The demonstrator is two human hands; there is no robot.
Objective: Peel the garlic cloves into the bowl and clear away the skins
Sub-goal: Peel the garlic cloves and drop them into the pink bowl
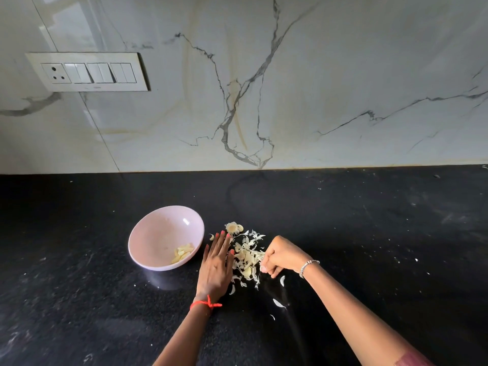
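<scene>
The left hand's fingers (221,243) lie straight and together, flat on the black counter (369,233), pressed against the left edge of the garlic skins (248,257). The left hand (215,262) holds nothing. The right hand's fingers (266,268) are curled under at the pile's right edge (whether they pinch any skin I cannot tell), and the right hand (282,256) touches the heap.

The skins are thin, curled, papery flakes, heaped between the two hands. A dried root base (233,227) sits at the far end, and a few stray flakes (279,303) lie nearer the body. Just left of the left hand stands the pale pink bowl (148,228), round and glossy, with peeled cloves (183,253) at its bottom.

The counter is dark speckled stone that runs wide to both sides and back to a veined white marble wall (317,88) bearing a switch plate (88,72).
</scene>
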